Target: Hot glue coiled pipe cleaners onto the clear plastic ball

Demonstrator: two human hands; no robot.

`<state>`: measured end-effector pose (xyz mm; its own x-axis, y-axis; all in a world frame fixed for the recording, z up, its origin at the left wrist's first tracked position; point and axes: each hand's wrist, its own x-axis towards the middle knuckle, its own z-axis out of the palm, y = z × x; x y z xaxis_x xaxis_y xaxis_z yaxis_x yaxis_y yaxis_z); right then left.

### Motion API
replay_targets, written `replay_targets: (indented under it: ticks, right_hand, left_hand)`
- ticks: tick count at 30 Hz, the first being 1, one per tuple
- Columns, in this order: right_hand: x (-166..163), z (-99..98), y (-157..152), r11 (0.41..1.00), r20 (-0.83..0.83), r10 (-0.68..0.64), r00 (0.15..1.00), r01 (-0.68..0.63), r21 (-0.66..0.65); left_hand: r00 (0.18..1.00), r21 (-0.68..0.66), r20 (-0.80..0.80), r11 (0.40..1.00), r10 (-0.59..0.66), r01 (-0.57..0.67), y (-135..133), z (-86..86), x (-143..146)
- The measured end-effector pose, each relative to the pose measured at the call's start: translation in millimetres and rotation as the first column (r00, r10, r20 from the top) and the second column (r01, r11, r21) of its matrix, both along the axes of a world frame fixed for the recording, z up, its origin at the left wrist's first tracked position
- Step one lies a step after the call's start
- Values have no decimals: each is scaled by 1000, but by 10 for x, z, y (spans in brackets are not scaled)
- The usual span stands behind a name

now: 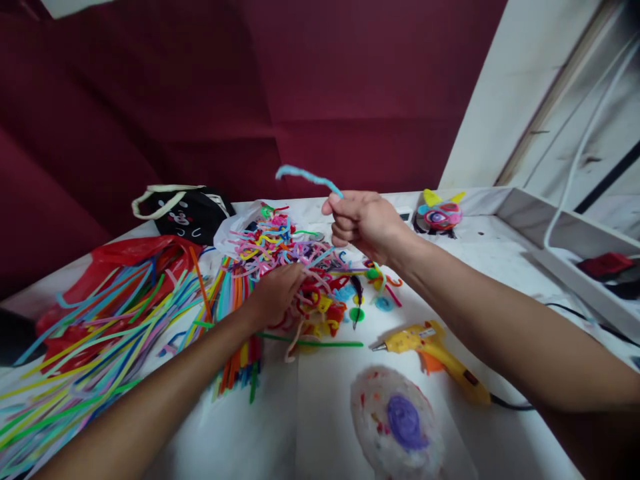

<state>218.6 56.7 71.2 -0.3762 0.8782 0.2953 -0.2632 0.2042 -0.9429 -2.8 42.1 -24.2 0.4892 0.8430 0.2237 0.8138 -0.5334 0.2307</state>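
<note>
My right hand (pixel 363 223) is raised above the pile, its thumb and fingers closed on a light blue pipe cleaner (pixel 307 175). The strand's upper part bends out to the left. A light blue length (pixel 321 257) also shows below that fist, running toward my left hand (pixel 280 293). My left hand reaches into a tangled heap of coloured pipe cleaners (pixel 270 243); its fingertips are hidden there, so what they hold cannot be made out. Below, a purple coil (pixel 407 421) lies on a round, whitish, stained disc (pixel 367 393).
A yellow glue gun (pixel 425 343) lies on the right, its cord trailing rightward. Long loose pipe cleaners (pixel 95 360) and a red plastic bag (pixel 107 257) are at left. Behind them sits a black bag (pixel 193 217). A colourful pipe-cleaner figure (pixel 440 213) stands at back right.
</note>
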Motion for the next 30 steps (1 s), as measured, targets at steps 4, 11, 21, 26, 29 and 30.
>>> replay_targets:
  ticks: [4,11,21,26,29,30]
  right_hand:
    - [275,244,-60,992,-107,-125,986,123,-27]
    - [872,476,-191,957,30,-289,957,289,4]
    - [1173,-103,-732,938,610,-321,724,153,311]
    - [1099,-138,-1006,911,777,-377,504,51,409]
    - [1025,-170,-1174,874,849,-453,273,-51,483]
    - [1009,-191,-1232,851,846,-493,204,-86,517]
  left_hand:
    - [997,-17,-51,998,60,-61,151,-58,-158]
    - [993,-94,-59,990,104,-109,278,-62,-282]
    - [981,160,184,983,59,-89,-164,544,197]
    - [888,-26,458,998,-38,56,-640,684,702]
    - [801,-224,598,953,-31,204,-868,693,903]
    - [802,-295,597,930,-2,222,-929,681,948]
